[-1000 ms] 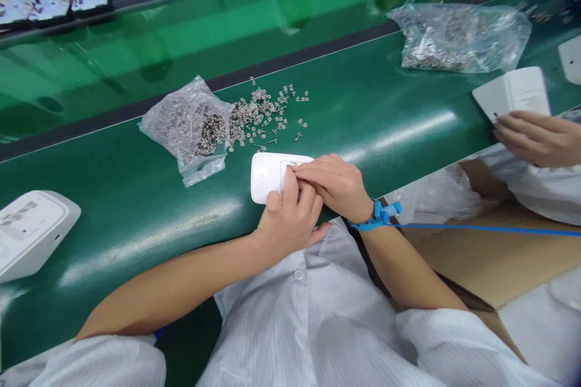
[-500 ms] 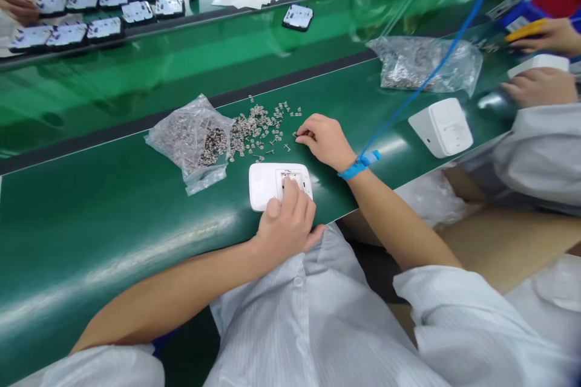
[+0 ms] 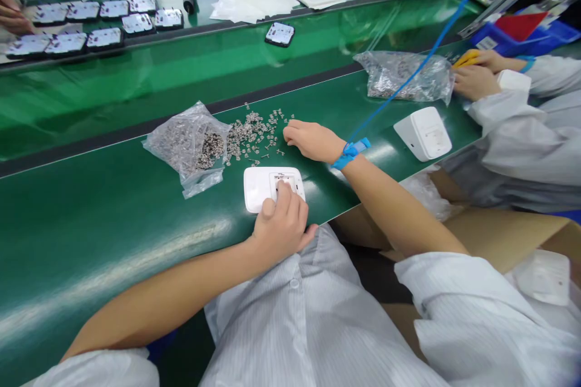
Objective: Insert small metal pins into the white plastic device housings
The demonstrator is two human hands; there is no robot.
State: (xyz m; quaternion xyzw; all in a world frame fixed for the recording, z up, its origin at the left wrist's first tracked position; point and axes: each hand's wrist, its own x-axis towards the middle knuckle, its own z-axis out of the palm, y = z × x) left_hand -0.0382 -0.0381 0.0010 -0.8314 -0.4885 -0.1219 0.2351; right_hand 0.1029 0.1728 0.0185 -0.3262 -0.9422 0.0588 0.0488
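Note:
A white plastic housing (image 3: 256, 189) lies on the green belt (image 3: 113, 205) in front of me. My left hand (image 3: 281, 227) rests on its near end, a finger pressed on the open recess. My right hand (image 3: 313, 140), with a blue wrist strap (image 3: 349, 152), reaches to the edge of a pile of small metal parts (image 3: 254, 133), fingers curled at them; whether it holds one is hidden. A clear bag of the same parts (image 3: 190, 142) lies left of the pile.
Another white housing (image 3: 423, 133) and a second parts bag (image 3: 403, 75) lie to the right, where a co-worker's hands (image 3: 474, 81) work. Dark trays (image 3: 104, 39) line the far belt. A cardboard box (image 3: 499, 236) stands below the belt at right.
My right hand left the housing and moved up to the pile of metal parts. The left hand stayed on the housing. The view swung rightward and up.

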